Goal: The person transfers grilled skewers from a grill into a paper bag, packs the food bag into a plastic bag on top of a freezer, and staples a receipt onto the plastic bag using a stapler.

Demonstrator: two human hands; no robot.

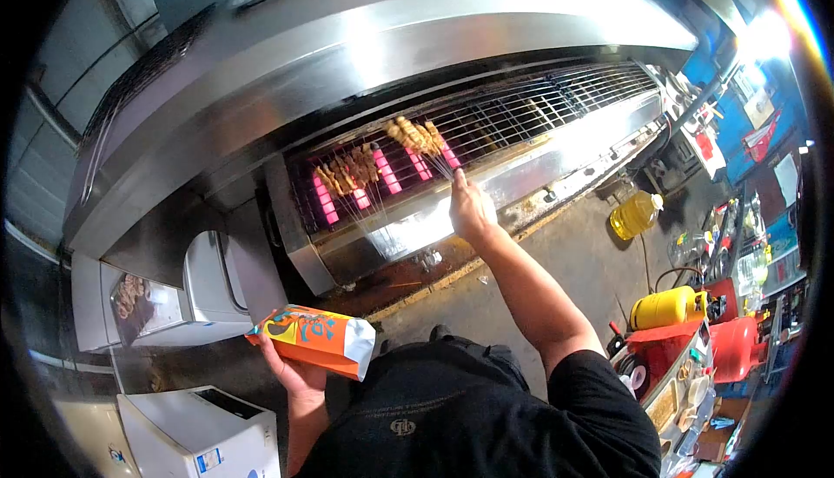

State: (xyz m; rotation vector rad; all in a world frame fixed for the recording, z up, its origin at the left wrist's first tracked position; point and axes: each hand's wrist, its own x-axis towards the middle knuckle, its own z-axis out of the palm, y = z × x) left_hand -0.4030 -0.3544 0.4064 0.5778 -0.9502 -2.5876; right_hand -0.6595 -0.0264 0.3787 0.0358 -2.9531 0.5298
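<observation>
My left hand (297,372) is closed round the lower end of an orange and white paper bag (320,337), which lies tilted, its white end toward my body. My right hand (470,209) grips the ends of several skewers. Their pale meat (415,136) rests over the grill grate (521,117), above glowing pink heating bars (387,172). Left of them, a second group of browned meat skewers (347,171) lies on the grate, with its sticks pointing toward me over the metal front edge.
A curved steel hood (347,52) hangs over the grill. More meat lies on a tray (161,308) at the left. On the right are an oil jug (635,215), a yellow gas cylinder (667,310), a red cylinder (734,349) and a cluttered table.
</observation>
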